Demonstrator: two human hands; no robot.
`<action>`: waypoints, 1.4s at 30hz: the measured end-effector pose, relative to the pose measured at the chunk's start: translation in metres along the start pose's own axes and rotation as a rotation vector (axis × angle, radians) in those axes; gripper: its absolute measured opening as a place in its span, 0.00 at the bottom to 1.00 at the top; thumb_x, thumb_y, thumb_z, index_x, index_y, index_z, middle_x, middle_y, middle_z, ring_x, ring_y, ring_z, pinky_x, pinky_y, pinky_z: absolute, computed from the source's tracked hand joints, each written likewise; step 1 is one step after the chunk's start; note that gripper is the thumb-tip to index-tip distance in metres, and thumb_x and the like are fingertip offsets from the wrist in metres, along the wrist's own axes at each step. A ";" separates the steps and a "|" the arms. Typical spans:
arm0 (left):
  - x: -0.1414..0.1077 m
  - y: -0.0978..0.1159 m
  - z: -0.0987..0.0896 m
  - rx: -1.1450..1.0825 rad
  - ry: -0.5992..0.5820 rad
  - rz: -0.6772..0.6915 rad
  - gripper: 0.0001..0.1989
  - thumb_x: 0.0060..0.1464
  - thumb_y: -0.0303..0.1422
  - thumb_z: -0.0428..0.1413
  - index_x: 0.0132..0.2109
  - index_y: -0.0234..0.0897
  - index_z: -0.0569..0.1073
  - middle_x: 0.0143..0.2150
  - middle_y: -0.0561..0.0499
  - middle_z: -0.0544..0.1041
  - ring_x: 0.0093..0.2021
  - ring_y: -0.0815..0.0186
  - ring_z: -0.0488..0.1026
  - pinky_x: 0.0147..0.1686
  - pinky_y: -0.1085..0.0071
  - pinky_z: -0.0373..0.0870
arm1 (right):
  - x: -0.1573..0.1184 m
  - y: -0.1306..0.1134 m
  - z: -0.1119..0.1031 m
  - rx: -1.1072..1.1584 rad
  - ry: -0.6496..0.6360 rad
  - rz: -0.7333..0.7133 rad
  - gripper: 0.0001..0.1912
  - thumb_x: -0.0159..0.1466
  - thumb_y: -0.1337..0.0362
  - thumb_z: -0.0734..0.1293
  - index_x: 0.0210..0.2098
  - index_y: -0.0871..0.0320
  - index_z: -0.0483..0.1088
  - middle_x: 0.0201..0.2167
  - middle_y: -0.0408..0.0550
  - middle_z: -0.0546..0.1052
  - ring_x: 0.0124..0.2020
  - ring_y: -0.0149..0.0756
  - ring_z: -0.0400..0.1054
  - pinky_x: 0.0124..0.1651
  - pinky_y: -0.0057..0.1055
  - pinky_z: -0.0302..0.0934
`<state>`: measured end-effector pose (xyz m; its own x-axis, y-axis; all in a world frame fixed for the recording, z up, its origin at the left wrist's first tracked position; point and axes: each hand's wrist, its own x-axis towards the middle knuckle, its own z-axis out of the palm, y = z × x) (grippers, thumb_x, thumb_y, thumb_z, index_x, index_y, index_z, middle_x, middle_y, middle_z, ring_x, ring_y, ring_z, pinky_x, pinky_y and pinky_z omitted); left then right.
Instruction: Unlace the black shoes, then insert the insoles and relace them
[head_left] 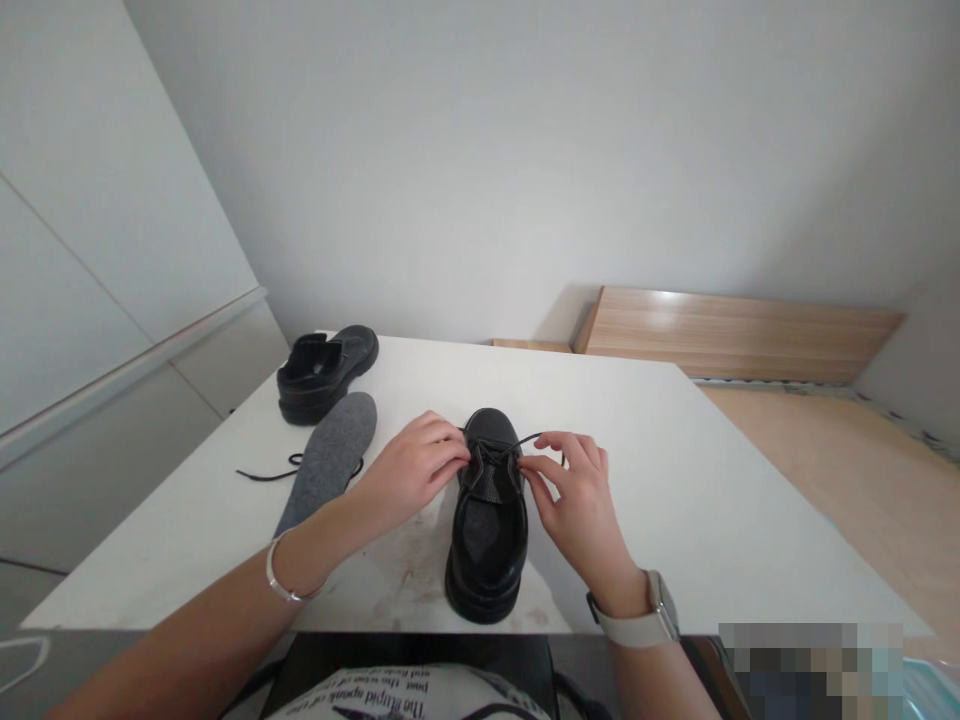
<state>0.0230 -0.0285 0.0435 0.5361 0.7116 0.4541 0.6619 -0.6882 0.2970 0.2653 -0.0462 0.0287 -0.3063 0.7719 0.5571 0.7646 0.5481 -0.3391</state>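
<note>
Head view: a black shoe [487, 580] stands upright on a white table [637, 500], near the edge closest to the person, its toe pointing away and its opening facing up. The left hand [416, 465] reaches in from the left with thumb and fingers closed in a pinch at the left side of the lacing. The right hand [581, 500] mirrors it on the other side, thumb and forefinger tips together at the right edge, the other fingers bent. Whether each pinch has the flap or the cord is too small to tell. A thin black lace [529, 438] rises from the shoe and runs to the right hand.

Left of the shoe lies a grey insole [334, 450], partly hidden behind the left forearm, with a loose black cord [262, 478] showing on both sides of it. Beyond the insole, near the table's far left corner, sits a second shoe [358, 347]. Brownish marks spot the table around the first shoe's heel. A bracelet [279, 575] circles the left wrist and a watch [637, 630] the right.
</note>
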 end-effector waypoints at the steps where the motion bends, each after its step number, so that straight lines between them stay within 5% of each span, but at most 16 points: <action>1: 0.000 0.001 0.001 0.036 0.044 0.007 0.08 0.64 0.29 0.55 0.40 0.37 0.80 0.44 0.44 0.78 0.48 0.58 0.70 0.50 0.60 0.68 | 0.000 0.000 0.001 0.004 -0.003 0.006 0.10 0.67 0.71 0.64 0.40 0.55 0.78 0.43 0.53 0.72 0.43 0.43 0.65 0.46 0.42 0.60; 7: -0.005 0.002 0.009 -0.001 0.046 -0.038 0.09 0.65 0.29 0.52 0.42 0.35 0.79 0.37 0.46 0.78 0.41 0.61 0.72 0.42 0.66 0.71 | -0.005 -0.008 0.004 0.173 -0.097 0.076 0.14 0.70 0.71 0.58 0.46 0.58 0.75 0.39 0.52 0.74 0.39 0.39 0.70 0.43 0.36 0.67; 15: -0.002 0.027 0.004 0.005 -0.090 -0.189 0.17 0.65 0.38 0.54 0.56 0.35 0.72 0.44 0.44 0.79 0.44 0.57 0.76 0.46 0.60 0.73 | -0.003 -0.027 -0.009 0.028 -0.245 0.047 0.23 0.71 0.62 0.62 0.64 0.59 0.61 0.45 0.54 0.73 0.41 0.44 0.72 0.42 0.39 0.69; 22: 0.003 0.038 -0.001 0.215 -0.213 -0.205 0.14 0.61 0.23 0.47 0.46 0.35 0.76 0.40 0.45 0.76 0.42 0.59 0.75 0.44 0.63 0.73 | 0.005 -0.034 -0.005 -0.205 -0.274 0.040 0.13 0.66 0.73 0.60 0.46 0.57 0.72 0.38 0.49 0.71 0.34 0.38 0.69 0.33 0.32 0.61; 32: 0.019 0.042 -0.005 0.313 -0.327 -0.233 0.07 0.62 0.26 0.52 0.39 0.34 0.75 0.39 0.44 0.77 0.40 0.57 0.75 0.40 0.64 0.73 | 0.009 -0.033 -0.005 -0.224 -0.308 0.051 0.10 0.69 0.72 0.60 0.42 0.56 0.71 0.37 0.48 0.71 0.33 0.36 0.69 0.32 0.31 0.58; 42: 0.018 0.042 -0.005 0.402 -0.237 -0.177 0.07 0.64 0.29 0.53 0.38 0.37 0.76 0.39 0.46 0.76 0.41 0.57 0.71 0.41 0.61 0.70 | 0.024 -0.045 -0.008 -0.327 -0.422 0.053 0.12 0.64 0.78 0.60 0.39 0.57 0.70 0.38 0.51 0.72 0.31 0.38 0.71 0.29 0.32 0.58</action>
<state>0.0581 -0.0451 0.0686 0.4711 0.8571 0.2087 0.8779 -0.4785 -0.0164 0.2275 -0.0545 0.0633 -0.4121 0.8953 0.1693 0.9015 0.4277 -0.0669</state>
